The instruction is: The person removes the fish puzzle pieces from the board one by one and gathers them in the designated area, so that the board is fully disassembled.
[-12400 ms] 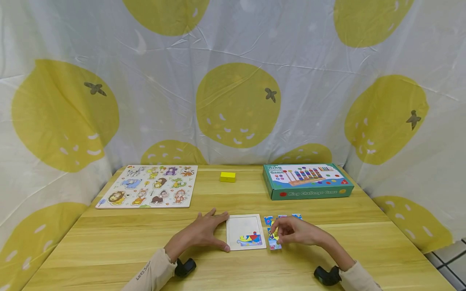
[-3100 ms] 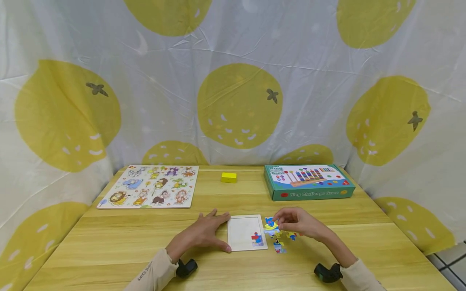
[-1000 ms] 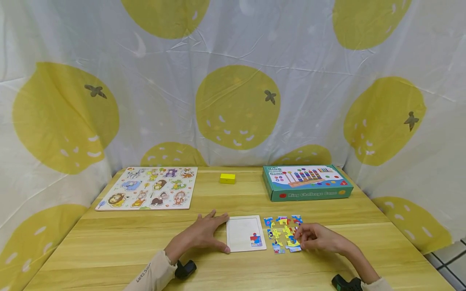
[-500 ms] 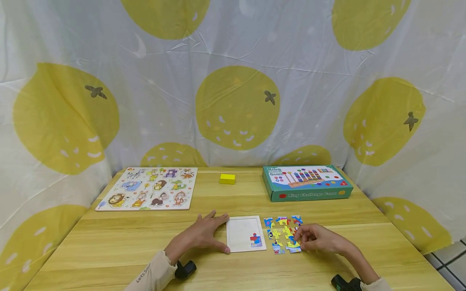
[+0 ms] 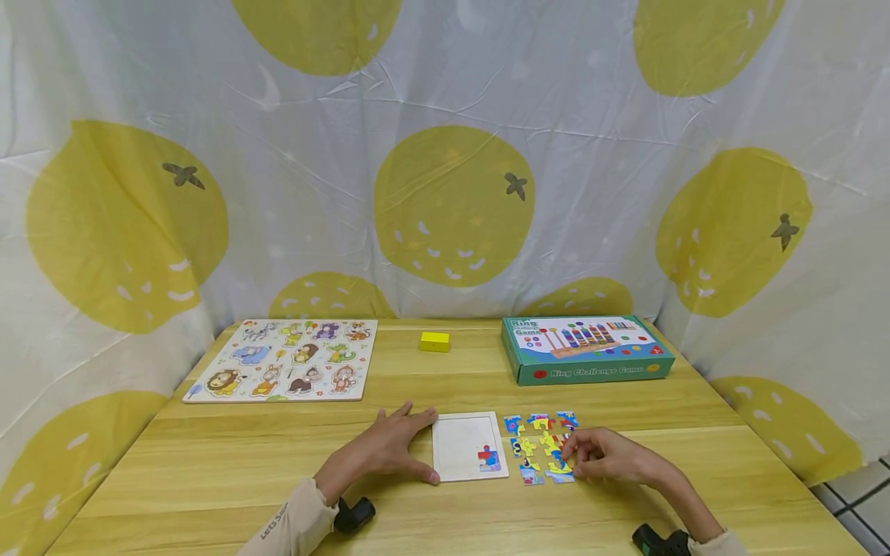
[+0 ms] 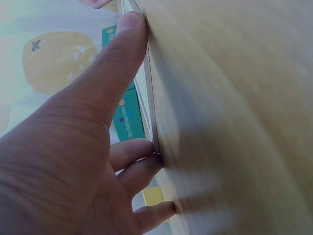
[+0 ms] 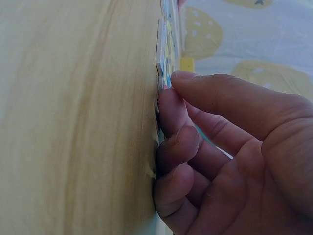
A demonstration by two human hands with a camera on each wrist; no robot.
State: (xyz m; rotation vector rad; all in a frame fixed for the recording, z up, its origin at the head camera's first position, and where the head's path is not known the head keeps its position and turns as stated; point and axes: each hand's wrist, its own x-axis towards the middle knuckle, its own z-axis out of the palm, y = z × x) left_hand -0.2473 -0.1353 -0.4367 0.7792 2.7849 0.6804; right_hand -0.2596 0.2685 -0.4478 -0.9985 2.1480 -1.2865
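In the head view a pale wooden puzzle tray [image 5: 462, 440] lies before me, with a red and blue jigsaw piece [image 5: 489, 458] in its near right corner. My left hand [image 5: 385, 444] spreads along the tray's left edge, thumb at the near corner and index finger at the far one. Right of the tray, several loose jigsaw pieces [image 5: 534, 448] lie in a loose block. My right hand [image 5: 608, 454] rests at that block's right side with curled fingers. Thumb and index finger pinch the edge of a blue and yellow jigsaw piece [image 5: 558, 457], partly hidden by the fingertips.
An animal peg puzzle board [image 5: 281, 359] lies at the back left. A yellow block [image 5: 434, 341] stands at the back middle, and a green Ring Challenge Game box [image 5: 591, 349] at the back right. A lemon-print curtain [image 5: 455, 205] hangs behind the table.
Since the oldest frame, a yellow and blue piece has left the tray and joined the loose pieces. My right hand has moved right across them; during the last second both hands stay still.
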